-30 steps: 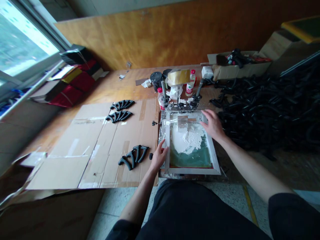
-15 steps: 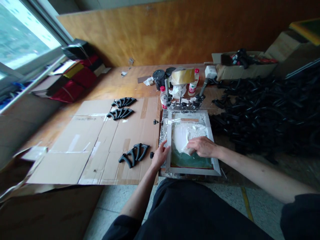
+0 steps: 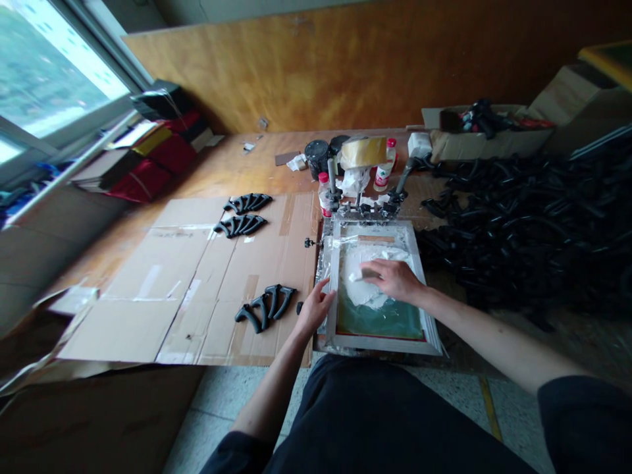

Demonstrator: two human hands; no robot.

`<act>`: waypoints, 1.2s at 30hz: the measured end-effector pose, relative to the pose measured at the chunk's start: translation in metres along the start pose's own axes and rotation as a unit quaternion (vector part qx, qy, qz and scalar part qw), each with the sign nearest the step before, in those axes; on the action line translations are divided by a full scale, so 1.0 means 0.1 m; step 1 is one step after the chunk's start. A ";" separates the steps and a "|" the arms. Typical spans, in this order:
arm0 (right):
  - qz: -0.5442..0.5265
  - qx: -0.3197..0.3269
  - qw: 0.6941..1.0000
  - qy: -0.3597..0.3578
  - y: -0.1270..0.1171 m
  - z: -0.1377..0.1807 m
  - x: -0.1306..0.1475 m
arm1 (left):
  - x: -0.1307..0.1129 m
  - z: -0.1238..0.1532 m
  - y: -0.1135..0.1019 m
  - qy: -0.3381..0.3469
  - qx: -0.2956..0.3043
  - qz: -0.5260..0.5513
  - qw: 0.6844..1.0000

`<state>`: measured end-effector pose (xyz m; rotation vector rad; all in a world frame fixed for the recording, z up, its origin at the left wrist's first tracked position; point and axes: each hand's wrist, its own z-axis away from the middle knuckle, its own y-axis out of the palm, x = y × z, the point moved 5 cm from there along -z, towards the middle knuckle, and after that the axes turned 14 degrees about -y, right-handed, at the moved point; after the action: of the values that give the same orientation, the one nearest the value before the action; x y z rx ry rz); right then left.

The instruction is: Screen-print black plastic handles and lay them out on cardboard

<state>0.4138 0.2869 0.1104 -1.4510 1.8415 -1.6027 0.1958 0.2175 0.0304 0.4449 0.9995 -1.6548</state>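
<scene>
A screen printing frame (image 3: pixel 334 322) with silver edges lies flat before me, its green mesh (image 3: pixel 380 322) partly covered by thick white ink (image 3: pixel 368 299). My right hand (image 3: pixel 399 280) is closed on a small scraper (image 3: pixel 368 271), its left end coated white, over the inked area. Fingers hide much of that tool. At the frame's left edge rests my left hand (image 3: pixel 316 308), fingers apart and gripping nothing. Metal hinge clamps (image 3: pixel 365 209) stand at the frame's far side.
Black curved plastic parts (image 3: pixel 266 308) lie in rows on flattened cardboard (image 3: pixel 197 263) at left. A large heap of black parts (image 3: pixel 518 224) fills the right. Behind the clamps are bottles (image 3: pixel 384 172), a dark tub (image 3: pixel 316 158) and a tape roll (image 3: pixel 364 151).
My right hand has moved slightly up and left with the scraper, whose whitened end now shows. The white ink's outline on the mesh has shifted. My left hand stays at the frame's edge.
</scene>
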 end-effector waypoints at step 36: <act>0.210 0.165 0.928 0.260 -0.09 1.02 -1.31 | 1.39 0.29 -1.37 -0.247 -0.266 0.115 0.925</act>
<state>0.5535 0.3376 0.0354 -0.4666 1.8370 -2.0520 0.0290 0.1166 -0.0011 -0.2103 0.9187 -1.1351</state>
